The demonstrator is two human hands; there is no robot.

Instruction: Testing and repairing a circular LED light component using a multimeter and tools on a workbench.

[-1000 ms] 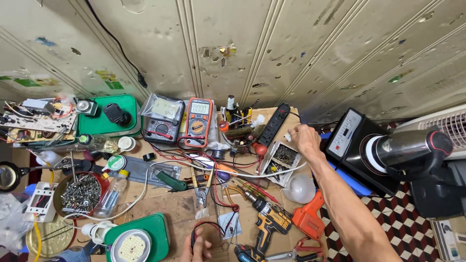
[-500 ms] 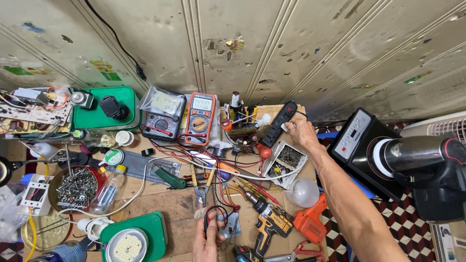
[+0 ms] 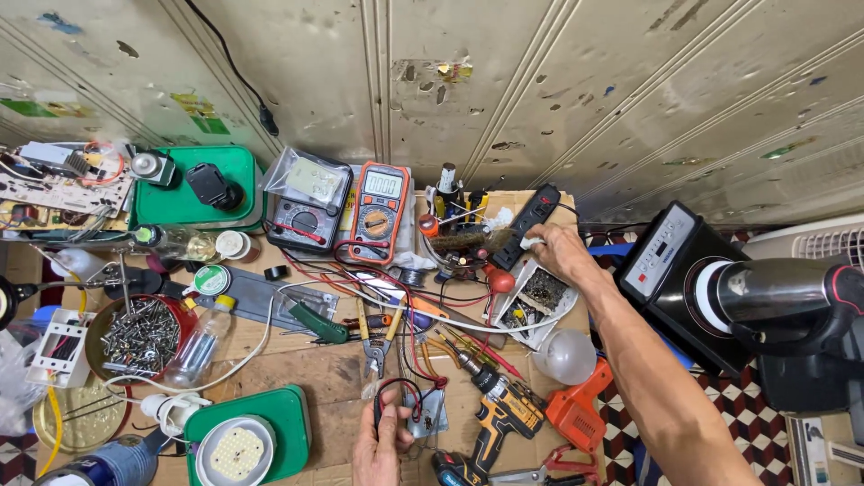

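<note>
Two hands in my view: right hand (image 3: 558, 254), fingers curled, pinches a white plug at the black power strip (image 3: 533, 219); left hand (image 3: 382, 441), bottom centre, grips thin wires (image 3: 396, 389).

A black power strip (image 3: 531, 222) is lying slanted at the back of the cluttered tabletop (image 3: 306, 369), a white plug (image 3: 533, 242) pressing against it, while red and black wires (image 3: 402, 389) are looping beside a small metal plate (image 3: 430, 412) near the front edge.
</note>
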